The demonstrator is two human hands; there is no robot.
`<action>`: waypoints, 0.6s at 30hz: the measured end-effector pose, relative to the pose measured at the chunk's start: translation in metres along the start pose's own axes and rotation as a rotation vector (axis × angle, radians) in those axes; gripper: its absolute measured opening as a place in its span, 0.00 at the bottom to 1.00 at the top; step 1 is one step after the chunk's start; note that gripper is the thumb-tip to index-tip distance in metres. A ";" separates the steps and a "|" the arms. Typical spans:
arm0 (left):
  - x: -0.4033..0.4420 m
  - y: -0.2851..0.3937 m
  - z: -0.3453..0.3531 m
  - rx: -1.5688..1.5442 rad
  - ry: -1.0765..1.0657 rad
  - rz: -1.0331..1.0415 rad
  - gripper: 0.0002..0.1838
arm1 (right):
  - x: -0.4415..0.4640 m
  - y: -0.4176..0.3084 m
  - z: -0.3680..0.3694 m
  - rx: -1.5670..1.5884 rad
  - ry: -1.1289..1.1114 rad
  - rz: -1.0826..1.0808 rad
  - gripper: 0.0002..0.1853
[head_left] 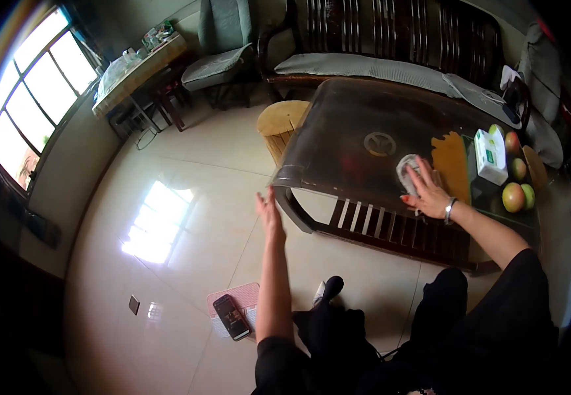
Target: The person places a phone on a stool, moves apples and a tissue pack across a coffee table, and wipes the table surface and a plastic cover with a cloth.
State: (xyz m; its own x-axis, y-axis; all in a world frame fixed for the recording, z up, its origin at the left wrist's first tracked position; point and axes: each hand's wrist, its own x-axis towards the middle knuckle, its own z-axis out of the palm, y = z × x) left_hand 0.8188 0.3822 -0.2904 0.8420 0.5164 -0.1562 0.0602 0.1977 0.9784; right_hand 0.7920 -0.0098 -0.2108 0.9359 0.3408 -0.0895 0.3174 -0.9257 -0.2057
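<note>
My right hand (429,192), with a silver bracelet at the wrist, lies with spread fingers on a pale cloth (406,172), pressing it to the top of the dark wooden table (338,141). Just right of the cloth is a yellow-brown patch (451,161) on the tabletop. My left hand (270,212) is raised in the air off the table's left front corner, fingers apart, holding nothing.
A tissue pack (491,157) and several fruits (514,197) sit at the table's right. A log stool (279,122) stands at its left, a wooden bench (391,39) behind. A phone (231,317) lies lower down, near my feet.
</note>
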 end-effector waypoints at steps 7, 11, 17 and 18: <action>0.035 -0.011 0.052 -0.437 -0.055 0.091 0.25 | 0.100 -0.112 0.010 -0.061 -0.027 -0.252 0.43; 0.045 -0.022 0.051 -0.418 -0.073 0.201 0.29 | 0.164 -0.183 0.027 -0.072 0.061 -0.428 0.37; 0.045 -0.026 0.051 -0.636 -0.238 0.382 0.23 | 0.200 -0.217 0.032 -0.021 0.020 -0.519 0.29; 0.044 -0.022 0.051 -0.615 -0.251 0.419 0.20 | 0.198 -0.211 0.037 -0.024 0.075 -0.562 0.28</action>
State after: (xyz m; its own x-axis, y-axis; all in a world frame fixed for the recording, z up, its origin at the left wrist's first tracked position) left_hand 0.8818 0.3581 -0.3123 0.8291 0.4609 0.3165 -0.5355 0.4919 0.6866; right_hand 0.9042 0.2593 -0.2208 0.6301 0.7704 0.0969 0.7724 -0.6091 -0.1797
